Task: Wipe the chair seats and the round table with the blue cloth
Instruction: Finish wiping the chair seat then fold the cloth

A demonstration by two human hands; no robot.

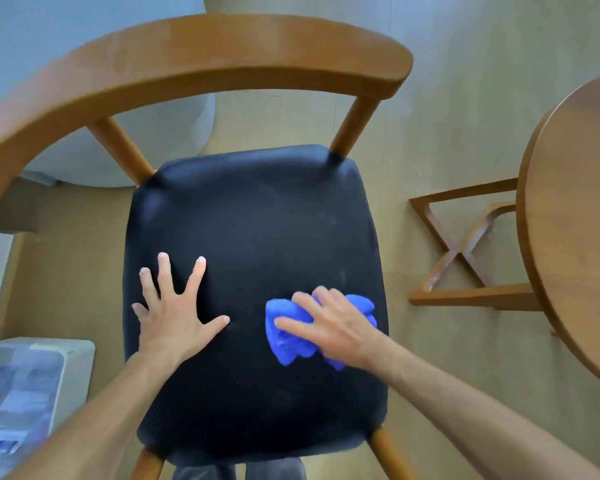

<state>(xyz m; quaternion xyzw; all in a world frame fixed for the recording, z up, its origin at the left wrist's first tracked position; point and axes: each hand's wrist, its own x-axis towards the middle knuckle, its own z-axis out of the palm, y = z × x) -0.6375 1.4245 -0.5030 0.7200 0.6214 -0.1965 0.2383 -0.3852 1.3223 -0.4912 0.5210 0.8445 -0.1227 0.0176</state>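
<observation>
Right hand [336,327] presses flat, fingers closed over the bunched blue cloth [291,336] on the chair seat [257,220]. Left hand [174,306], well apart, lies spread and empty. Cloth looks soft, light; best held by palming the bunched middle.

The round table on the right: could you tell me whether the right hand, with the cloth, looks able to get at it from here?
Probably yes. The right hand presses the blue cloth on the chair seat, and only bare floor separates it from the round table.

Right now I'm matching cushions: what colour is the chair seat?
Black, slightly glossy chair seat, clearest in the head view.
</observation>
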